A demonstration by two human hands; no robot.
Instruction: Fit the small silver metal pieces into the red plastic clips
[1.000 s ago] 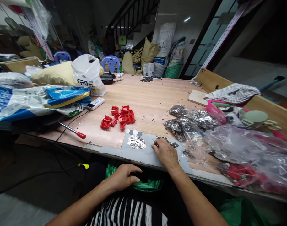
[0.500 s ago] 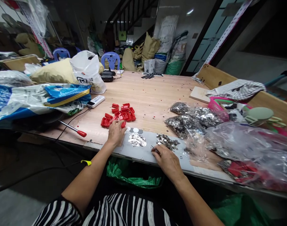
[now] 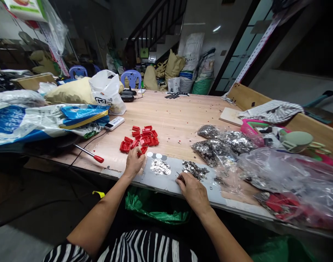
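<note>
My left hand (image 3: 134, 162) is at the near edge of a pile of red plastic parts (image 3: 146, 137). Its thumb and fingers close on one red plastic part (image 3: 142, 150) at the pile's near side. My right hand (image 3: 193, 190) rests over the grey mat (image 3: 166, 185), fingers pinched round a thin dark tool (image 3: 178, 174) whose kind I cannot make out. Just beyond that hand lies a heap of dark metal pieces (image 3: 195, 170). Between the hands a heap of shiny silver pieces (image 3: 160, 167) is spread on the mat.
Clear bags of metal pieces (image 3: 210, 149) and a large plastic bag (image 3: 286, 171) lie to the right, near a pink basket (image 3: 251, 133). A red-tipped lever (image 3: 98, 159), a white device (image 3: 114, 123) and sacks (image 3: 70, 91) stand left. A green-lined bin (image 3: 158, 214) is below the edge.
The camera view has tilted up slightly. The left fingers, which reached among the red parts, now pinch one at the pile's near side. The right hand has barely moved.
</note>
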